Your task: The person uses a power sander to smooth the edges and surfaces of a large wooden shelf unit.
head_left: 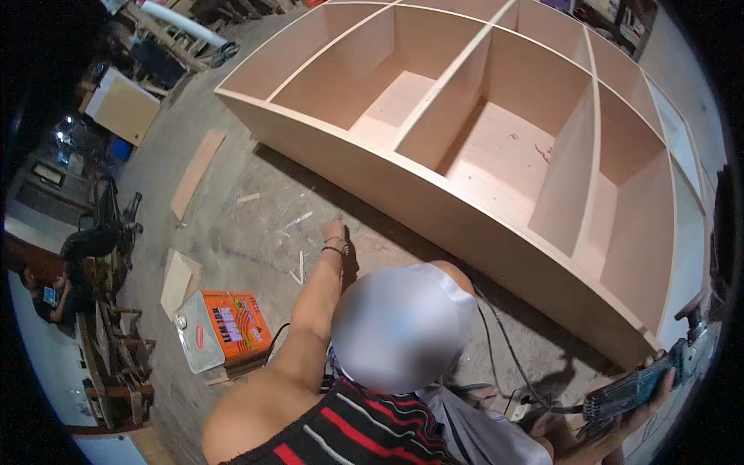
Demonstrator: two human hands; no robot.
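Note:
My left arm stretches forward over the concrete floor, and my left hand (333, 229), with bracelets at the wrist, is low beside the long wooden side of a shelf unit. Its fingers are too small and turned away to make out. On the far right, my right hand (657, 397) is wrapped round the body of a teal corded angle grinder (634, 389). The grinder's head points up close to the near right corner of the unit. The large curved wooden shelf unit (387, 172) lies with its open compartments facing up. My grey-clothed knee hides some floor between my arms.
An orange and silver metal can (240, 329) stands left of my arm, near pale board offcuts (180, 283). A wooden strip (198, 174) and thin scraps lie on the floor. The black cord (508, 349) runs beside my knee. A person (53, 298) sits at far left.

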